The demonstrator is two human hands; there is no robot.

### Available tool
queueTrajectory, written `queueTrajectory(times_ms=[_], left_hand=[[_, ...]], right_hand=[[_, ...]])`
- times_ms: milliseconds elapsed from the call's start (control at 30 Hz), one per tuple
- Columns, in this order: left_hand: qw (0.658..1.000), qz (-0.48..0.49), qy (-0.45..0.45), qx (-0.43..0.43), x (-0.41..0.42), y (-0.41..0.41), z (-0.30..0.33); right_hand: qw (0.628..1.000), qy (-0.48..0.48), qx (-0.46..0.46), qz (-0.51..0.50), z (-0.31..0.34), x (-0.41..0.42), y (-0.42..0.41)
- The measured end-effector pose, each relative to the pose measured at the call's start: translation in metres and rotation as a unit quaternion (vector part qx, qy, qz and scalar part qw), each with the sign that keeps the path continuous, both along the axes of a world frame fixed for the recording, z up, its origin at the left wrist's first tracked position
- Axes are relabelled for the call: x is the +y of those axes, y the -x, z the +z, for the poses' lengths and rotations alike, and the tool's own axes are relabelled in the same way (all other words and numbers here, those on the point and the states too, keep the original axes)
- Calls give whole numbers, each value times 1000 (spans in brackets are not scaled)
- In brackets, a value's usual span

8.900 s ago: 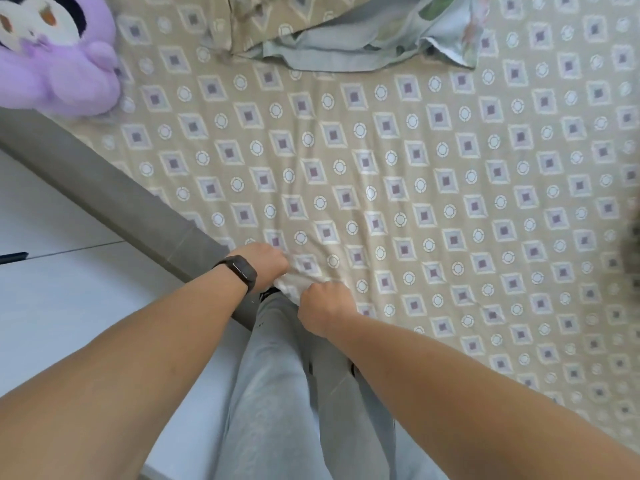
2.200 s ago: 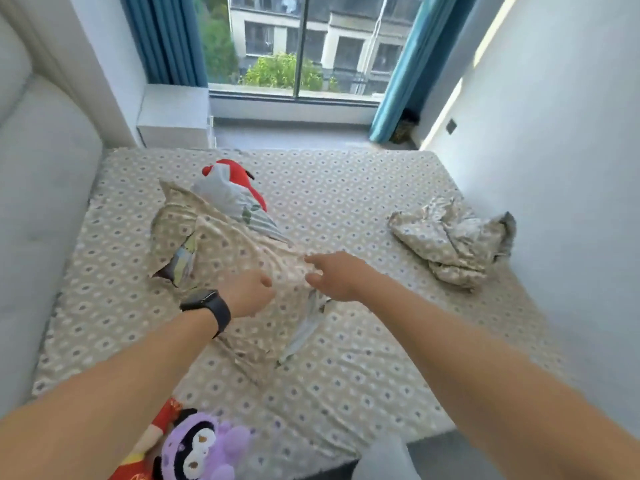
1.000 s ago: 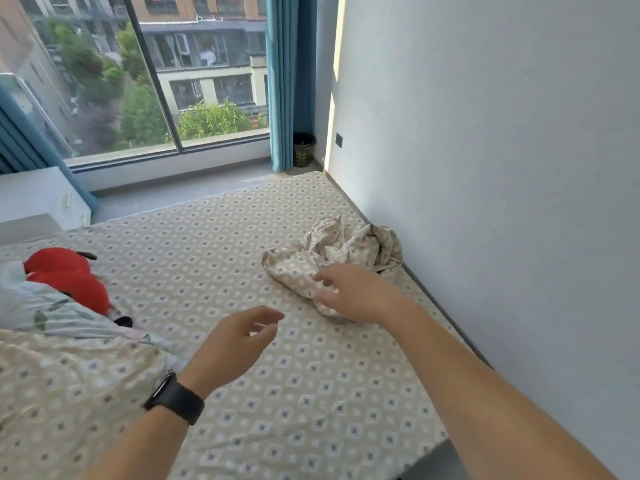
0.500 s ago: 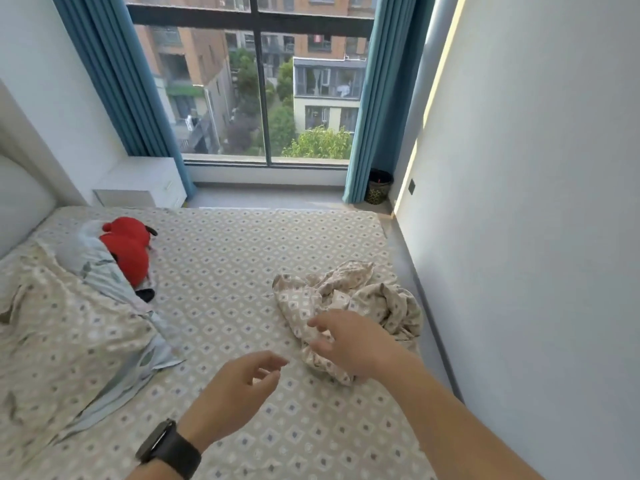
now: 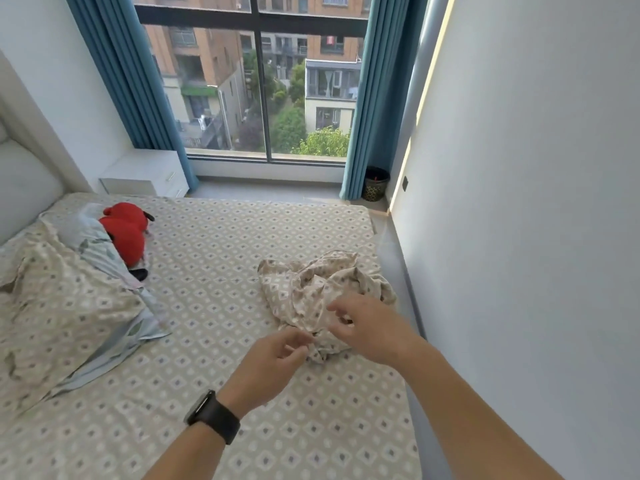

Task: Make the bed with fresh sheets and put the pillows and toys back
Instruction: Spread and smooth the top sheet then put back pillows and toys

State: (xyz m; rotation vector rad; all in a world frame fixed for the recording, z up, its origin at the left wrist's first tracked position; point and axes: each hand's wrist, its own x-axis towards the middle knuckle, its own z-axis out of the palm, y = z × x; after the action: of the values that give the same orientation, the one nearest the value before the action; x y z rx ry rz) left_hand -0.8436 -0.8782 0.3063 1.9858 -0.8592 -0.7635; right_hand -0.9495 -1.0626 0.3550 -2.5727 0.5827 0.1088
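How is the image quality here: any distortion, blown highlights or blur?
Head view: wide-angle bending shows in the curtains and wall edge, which lean outward; a bright daylight strip runs down the right wall, nearly blown out; the window scene is well exposed; both hands, left and right, look slightly soft over the crumpled cloth.

Bright daylight enters through the window (image 5: 263, 91); wide-angle bending at edges, slightly soft throughout.

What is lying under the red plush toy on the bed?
The red plush toy rests on a striped pillow and the patterned sheet. Its underside is hidden.
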Motion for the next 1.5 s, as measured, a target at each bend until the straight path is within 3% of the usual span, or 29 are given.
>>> queueTrajectory(times_ms=[100,233,500,633,900,1133,1300,1500], left_hand=[[999,4,-27,-17,-17,27,-12],[995,91,-34,-27,-48,80,-19],[981,184,-59,24,-74,180,-21],[973,217,-70,27,-76,183,-29],[979,188,-64,42,-116,161,-35],[967,234,-65,82,-167,121,-51],[946,298,-77,105,-235,55,-94],[897,400,-109,153,-328,-24,-133]], right_hand=[[1000,-8,-2,25,-16,-21,21],[997,-17,-11,79,-32,-63,59],[979,-30,29,200,-39,-108,102],[973,-40,23,225,-41,-114,100],[972,-11,79,219,-52,-156,78],[964,15,72,254,-67,-196,9],[955,19,115,274,-131,-264,-81],[913,37,197,356,-209,-340,-209]])
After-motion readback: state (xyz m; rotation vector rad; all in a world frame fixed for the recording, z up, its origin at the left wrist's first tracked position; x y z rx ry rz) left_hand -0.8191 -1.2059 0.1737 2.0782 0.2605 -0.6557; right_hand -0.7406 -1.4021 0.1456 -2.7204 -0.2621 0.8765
